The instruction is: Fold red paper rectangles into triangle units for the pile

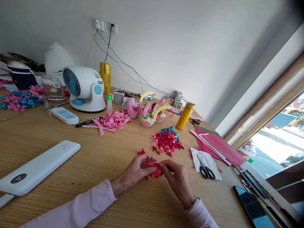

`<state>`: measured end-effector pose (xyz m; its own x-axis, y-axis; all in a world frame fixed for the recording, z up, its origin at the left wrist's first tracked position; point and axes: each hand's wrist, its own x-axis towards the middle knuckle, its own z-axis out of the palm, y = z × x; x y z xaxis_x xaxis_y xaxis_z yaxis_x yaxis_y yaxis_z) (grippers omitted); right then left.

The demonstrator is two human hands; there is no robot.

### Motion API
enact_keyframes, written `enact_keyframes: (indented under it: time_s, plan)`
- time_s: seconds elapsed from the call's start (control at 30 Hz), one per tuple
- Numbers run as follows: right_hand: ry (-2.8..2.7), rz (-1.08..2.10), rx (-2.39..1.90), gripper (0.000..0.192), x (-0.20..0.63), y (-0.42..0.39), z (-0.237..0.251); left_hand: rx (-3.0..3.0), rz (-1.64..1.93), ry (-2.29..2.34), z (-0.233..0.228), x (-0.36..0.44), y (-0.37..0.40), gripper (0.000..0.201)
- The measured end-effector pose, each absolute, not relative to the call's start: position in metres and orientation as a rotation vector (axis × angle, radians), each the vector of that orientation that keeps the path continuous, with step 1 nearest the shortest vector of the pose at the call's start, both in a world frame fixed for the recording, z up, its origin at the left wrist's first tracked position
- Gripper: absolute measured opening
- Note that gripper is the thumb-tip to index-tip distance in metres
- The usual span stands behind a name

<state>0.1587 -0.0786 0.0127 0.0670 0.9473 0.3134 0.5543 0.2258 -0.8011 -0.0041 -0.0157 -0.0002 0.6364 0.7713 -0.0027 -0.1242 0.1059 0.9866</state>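
Between my two hands is a small red piece of paper [156, 170], partly folded and partly covered by fingers. My left hand [137, 167] pinches its left side with thumb and fingers. On the other side, my right hand [175, 175] grips the paper's right edge between thumb and forefinger. Just beyond my left fingers lies a red folded paper piece [141, 152]. Farther back sits a heap of red, pink and teal folded paper triangles [167, 140]. Scissors [206, 171] rest on a white tissue [215, 164] to the right of my hands.
Origami swans [148, 115] stand behind the heap, beside a yellow flask [185, 116]. Pink paper pieces [116, 120] lie near a white fan [85, 88]. A long white lamp [45, 164] is at left; red paper sheets [220, 145] and a phone [255, 209] are at right.
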Motion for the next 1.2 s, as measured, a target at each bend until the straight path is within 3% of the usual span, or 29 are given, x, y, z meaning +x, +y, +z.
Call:
enact_keyframes:
  time_s: [0.07, 0.17, 0.4, 0.67, 1.2]
  plan:
    - [-1.614, 0.513, -1.483, 0.027, 0.157, -0.08, 0.014, 1.288, 0.792, 0.632, 0.0, -0.004, -0.015, 0.044]
    - [-1.56, 0.704, -1.487, 0.031, 0.153, -0.08, 0.013, 1.225, 0.867, 0.649, 0.002, -0.004, -0.015, 0.041]
    - [-1.345, 0.926, -1.354, 0.035, 0.143, -0.076, 0.001, 1.144, 0.71, 0.583, 0.002, -0.005, -0.023, 0.033]
    - [-1.646, 0.548, -1.277, 0.01, 0.155, -0.079, 0.008, 1.063, 0.646, 0.589, 0.003, -0.007, -0.02, 0.034]
    - [-1.916, 0.484, -1.193, 0.012, 0.169, -0.079, 0.012, 0.967, 0.509, 0.528, 0.007, -0.012, -0.022, 0.029]
